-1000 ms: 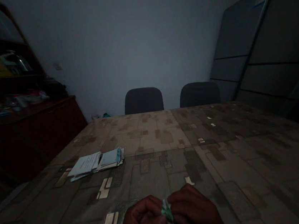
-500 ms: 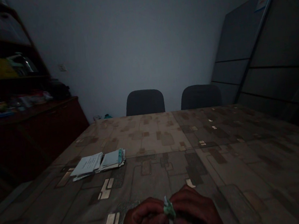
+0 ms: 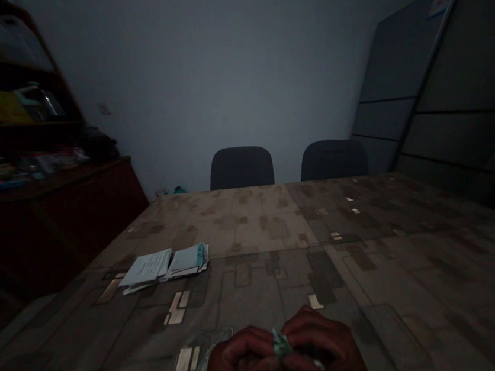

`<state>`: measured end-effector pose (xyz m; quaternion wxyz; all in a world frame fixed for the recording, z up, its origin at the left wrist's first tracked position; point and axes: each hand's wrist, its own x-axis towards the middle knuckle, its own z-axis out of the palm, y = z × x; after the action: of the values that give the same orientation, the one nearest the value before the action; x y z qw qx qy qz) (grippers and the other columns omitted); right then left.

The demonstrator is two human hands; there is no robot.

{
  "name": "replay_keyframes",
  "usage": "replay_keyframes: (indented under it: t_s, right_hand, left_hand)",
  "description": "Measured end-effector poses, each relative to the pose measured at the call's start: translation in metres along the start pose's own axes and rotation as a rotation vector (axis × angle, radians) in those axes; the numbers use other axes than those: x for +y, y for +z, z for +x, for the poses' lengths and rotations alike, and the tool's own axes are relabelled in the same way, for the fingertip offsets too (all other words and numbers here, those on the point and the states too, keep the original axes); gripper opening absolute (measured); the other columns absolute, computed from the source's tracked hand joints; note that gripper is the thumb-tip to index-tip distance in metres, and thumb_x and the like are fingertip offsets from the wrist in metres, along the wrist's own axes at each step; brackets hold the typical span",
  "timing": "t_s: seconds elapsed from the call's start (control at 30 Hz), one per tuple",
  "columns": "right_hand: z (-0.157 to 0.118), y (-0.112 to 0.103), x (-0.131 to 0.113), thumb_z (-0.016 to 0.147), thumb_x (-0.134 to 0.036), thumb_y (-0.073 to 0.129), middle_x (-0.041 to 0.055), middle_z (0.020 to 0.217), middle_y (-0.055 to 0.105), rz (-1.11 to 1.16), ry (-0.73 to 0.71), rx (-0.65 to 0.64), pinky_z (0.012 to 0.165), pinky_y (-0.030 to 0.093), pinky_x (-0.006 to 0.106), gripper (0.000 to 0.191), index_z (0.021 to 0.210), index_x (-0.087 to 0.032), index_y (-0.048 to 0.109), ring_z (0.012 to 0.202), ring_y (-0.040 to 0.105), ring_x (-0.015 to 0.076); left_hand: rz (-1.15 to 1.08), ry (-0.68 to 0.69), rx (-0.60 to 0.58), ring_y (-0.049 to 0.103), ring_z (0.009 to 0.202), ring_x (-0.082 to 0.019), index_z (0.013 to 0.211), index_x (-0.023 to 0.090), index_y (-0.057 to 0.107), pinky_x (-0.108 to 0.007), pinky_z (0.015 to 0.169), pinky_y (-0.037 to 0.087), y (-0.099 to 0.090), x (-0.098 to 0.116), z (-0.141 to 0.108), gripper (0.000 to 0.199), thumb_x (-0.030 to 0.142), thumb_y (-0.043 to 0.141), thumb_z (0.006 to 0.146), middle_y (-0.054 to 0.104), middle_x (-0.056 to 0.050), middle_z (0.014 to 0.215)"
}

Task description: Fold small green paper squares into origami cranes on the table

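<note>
Close together at the near edge of the table, my left hand [image 3: 243, 364] and my right hand [image 3: 322, 349] both pinch a small folded piece of green and white paper [image 3: 280, 343]. Its pointed top sticks up between the fingertips. The lower part is hidden by my thumbs and fingers, and a pale bit shows under them. Dim light keeps me from making out the folds.
Two piles of paper sheets [image 3: 146, 268] lie on the patterned tablecloth [image 3: 249, 280] at the left. Two dark chairs [image 3: 240, 167] stand beyond the far edge. A loaded shelf cabinet [image 3: 83, 198] is at the left, grey panels [image 3: 388, 62] at the right.
Both hands stay in about the same place, still pinching the paper. The paper's tip has tilted a little and its lower part is now more covered. The view has shifted slightly.
</note>
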<state>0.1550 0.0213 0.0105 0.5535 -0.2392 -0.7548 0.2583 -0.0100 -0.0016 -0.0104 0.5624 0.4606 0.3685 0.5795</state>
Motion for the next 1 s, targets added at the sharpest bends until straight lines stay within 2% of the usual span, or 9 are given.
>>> replay_keyframes:
  t_s: [0.17, 0.3, 0.47, 0.57, 0.63, 0.67, 0.73, 0.8, 1.0]
  right_hand:
    - [0.0, 0.001, -0.002, 0.076, -0.022, 0.072, 0.006, 0.068, 0.072, 0.028, 0.02, -0.009, 0.057, 0.051, 0.028, 0.007, 0.081, -0.018, 0.072, 0.059, 0.065, 0.017]
    - [0.0, 0.002, -0.001, 0.078, -0.015, 0.068, 0.005, 0.067, 0.072, 0.048, 0.051, 0.01, 0.058, 0.05, 0.027, 0.005, 0.075, -0.018, 0.071, 0.059, 0.066, 0.0163]
    - [0.001, -0.001, 0.001, 0.081, -0.022, 0.067, 0.0051, 0.068, 0.072, 0.139, 0.111, -0.004, 0.06, 0.052, 0.028, 0.01, 0.074, -0.019, 0.073, 0.061, 0.066, 0.0168]
    - [-0.001, -0.002, 0.003, 0.081, -0.023, 0.068, 0.0058, 0.07, 0.072, 0.186, 0.142, -0.011, 0.058, 0.053, 0.027, 0.009, 0.075, -0.02, 0.074, 0.063, 0.066, 0.0173]
    - [-0.003, -0.002, 0.005, 0.081, -0.023, 0.069, 0.0057, 0.071, 0.073, 0.207, 0.155, -0.019, 0.059, 0.053, 0.027, 0.008, 0.078, -0.021, 0.075, 0.065, 0.067, 0.0176]
    - [-0.003, -0.002, 0.006, 0.081, -0.023, 0.069, 0.0054, 0.071, 0.073, 0.222, 0.158, -0.02, 0.059, 0.053, 0.026, 0.007, 0.079, -0.021, 0.075, 0.065, 0.067, 0.0174]
    - [-0.004, -0.001, 0.008, 0.081, -0.023, 0.069, 0.0052, 0.072, 0.073, 0.254, 0.141, -0.028, 0.06, 0.053, 0.026, 0.007, 0.082, -0.022, 0.076, 0.066, 0.068, 0.0169]
    - [-0.004, 0.0, 0.009, 0.082, -0.023, 0.069, 0.0054, 0.073, 0.074, 0.261, 0.117, -0.048, 0.061, 0.054, 0.026, 0.008, 0.085, -0.023, 0.076, 0.067, 0.068, 0.0166]
    - [-0.006, 0.0, 0.01, 0.085, -0.027, 0.067, 0.0056, 0.077, 0.074, 0.211, 0.128, -0.093, 0.064, 0.055, 0.026, 0.01, 0.088, -0.023, 0.076, 0.071, 0.069, 0.016]
  left_hand:
    - [0.056, 0.017, 0.041, 0.064, 0.063, -0.016, 0.058, 0.021, 0.077, -0.022, 0.061, 0.048, 0.0, 0.002, -0.003, 0.009, 0.024, 0.085, 0.061, 0.072, -0.003, 0.064]
    - [0.099, 0.043, 0.018, 0.063, 0.063, -0.016, 0.06, 0.02, 0.077, -0.022, 0.061, 0.048, -0.001, 0.002, -0.003, 0.008, 0.025, 0.083, 0.064, 0.07, -0.003, 0.065]
    - [0.043, -0.02, -0.065, 0.061, 0.063, -0.015, 0.06, 0.018, 0.072, -0.022, 0.059, 0.046, -0.004, 0.001, -0.003, 0.015, 0.028, 0.083, 0.064, 0.069, -0.003, 0.067]
    - [-0.004, -0.08, -0.038, 0.063, 0.064, -0.016, 0.073, 0.02, 0.072, -0.022, 0.058, 0.047, -0.004, 0.005, -0.005, 0.018, 0.031, 0.083, 0.064, 0.07, -0.003, 0.071]
    - [0.058, -0.064, -0.02, 0.064, 0.065, -0.017, 0.086, 0.024, 0.074, -0.022, 0.059, 0.049, -0.004, 0.01, -0.005, 0.023, 0.029, 0.081, 0.065, 0.072, -0.002, 0.075]
    - [0.133, -0.028, -0.048, 0.065, 0.066, -0.017, 0.091, 0.025, 0.075, -0.022, 0.06, 0.049, -0.005, 0.013, -0.004, 0.026, 0.026, 0.081, 0.065, 0.072, -0.002, 0.076]
    - [0.312, 0.081, -0.128, 0.065, 0.065, -0.017, 0.088, 0.025, 0.078, -0.021, 0.06, 0.049, -0.007, 0.018, -0.003, 0.022, 0.02, 0.078, 0.067, 0.072, -0.003, 0.074]
    - [0.422, 0.144, -0.147, 0.064, 0.063, -0.017, 0.083, 0.025, 0.079, -0.02, 0.059, 0.048, -0.009, 0.019, -0.001, 0.016, 0.017, 0.076, 0.069, 0.071, -0.003, 0.07]
    - [0.416, 0.098, -0.106, 0.065, 0.063, -0.017, 0.078, 0.024, 0.079, -0.021, 0.057, 0.049, -0.014, 0.013, -0.003, 0.01, 0.018, 0.075, 0.07, 0.072, -0.003, 0.069]
